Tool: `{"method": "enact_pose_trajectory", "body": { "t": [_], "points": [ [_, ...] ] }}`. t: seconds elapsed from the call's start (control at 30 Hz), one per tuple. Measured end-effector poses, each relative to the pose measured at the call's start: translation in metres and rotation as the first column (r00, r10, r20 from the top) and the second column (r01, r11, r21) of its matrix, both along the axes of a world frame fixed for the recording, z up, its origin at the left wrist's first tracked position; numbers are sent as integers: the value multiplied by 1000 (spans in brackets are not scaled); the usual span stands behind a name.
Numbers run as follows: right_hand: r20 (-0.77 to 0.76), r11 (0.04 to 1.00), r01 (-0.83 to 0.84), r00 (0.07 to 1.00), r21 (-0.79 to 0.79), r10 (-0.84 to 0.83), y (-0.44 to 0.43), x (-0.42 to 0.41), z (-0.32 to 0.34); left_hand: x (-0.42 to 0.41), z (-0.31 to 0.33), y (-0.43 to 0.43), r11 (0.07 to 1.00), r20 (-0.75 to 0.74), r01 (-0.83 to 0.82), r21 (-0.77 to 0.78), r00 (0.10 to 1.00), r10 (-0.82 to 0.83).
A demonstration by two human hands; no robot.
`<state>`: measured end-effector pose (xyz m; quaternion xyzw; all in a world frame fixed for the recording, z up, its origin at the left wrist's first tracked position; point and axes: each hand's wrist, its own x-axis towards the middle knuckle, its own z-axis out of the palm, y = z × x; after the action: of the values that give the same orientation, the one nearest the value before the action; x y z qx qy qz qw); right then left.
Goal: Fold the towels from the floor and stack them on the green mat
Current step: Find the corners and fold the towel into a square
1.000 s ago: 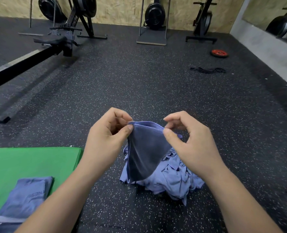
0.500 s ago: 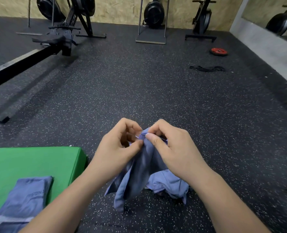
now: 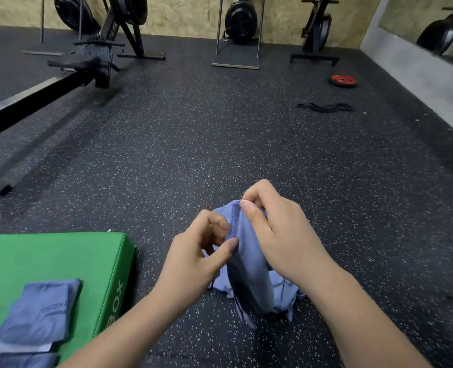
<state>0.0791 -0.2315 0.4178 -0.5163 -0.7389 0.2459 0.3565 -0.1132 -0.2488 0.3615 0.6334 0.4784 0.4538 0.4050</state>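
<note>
A blue-grey towel (image 3: 246, 266) hangs from both my hands above the speckled floor. My right hand (image 3: 278, 235) pinches its stitched hem at the top, thumb on the near side. Slightly lower, my left hand (image 3: 196, 256) pinches the same hem between thumb and fingers. The towel's lower end trails onto a small heap of blue towels (image 3: 286, 290) on the floor. At the lower left lies the green mat (image 3: 47, 258), and folded blue towels (image 3: 39, 314) are stacked on its near part.
A black rowing machine (image 3: 47, 88) runs along the left side. More exercise machines (image 3: 240, 22) stand at the far wall. A red weight plate (image 3: 343, 81) and a black band (image 3: 326, 107) lie on the floor at the right. A grey ledge (image 3: 419, 78) bounds the right side.
My hands came together from holding the towel spread apart, then the right hand rose along the hem while the left slid lower. The towel now hangs as a narrow strip.
</note>
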Motion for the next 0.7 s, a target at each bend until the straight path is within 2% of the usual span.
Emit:
{"method": "enact_pose_trajectory", "body": {
  "t": [0.13, 0.33, 0.47, 0.63, 0.7],
  "points": [
    [-9, 1000, 12, 1000, 0, -12, 1, -1, 0, 2, -2, 0, 999, 75, -25, -31, 997, 27],
    [-29, 1000, 23, 999, 3, -23, 0, -3, 1, -2, -7, 2, 996, -69, 83, -46, 994, -86],
    [-88, 995, 76, 994, 65, -70, 2, 1, 6, -9, -18, 6, 989, -149, 121, -90, 980, -134],
    [-114, 986, 123, 987, 113, -110, 3, 8, 12, -22, -27, 19, 942, 56, 240, -234, 971, -234],
    [-134, 975, 177, 978, 136, -159, 3, 12, 18, -27, -28, 24, 943, 66, 233, -239, 972, -223]
  ]
}}
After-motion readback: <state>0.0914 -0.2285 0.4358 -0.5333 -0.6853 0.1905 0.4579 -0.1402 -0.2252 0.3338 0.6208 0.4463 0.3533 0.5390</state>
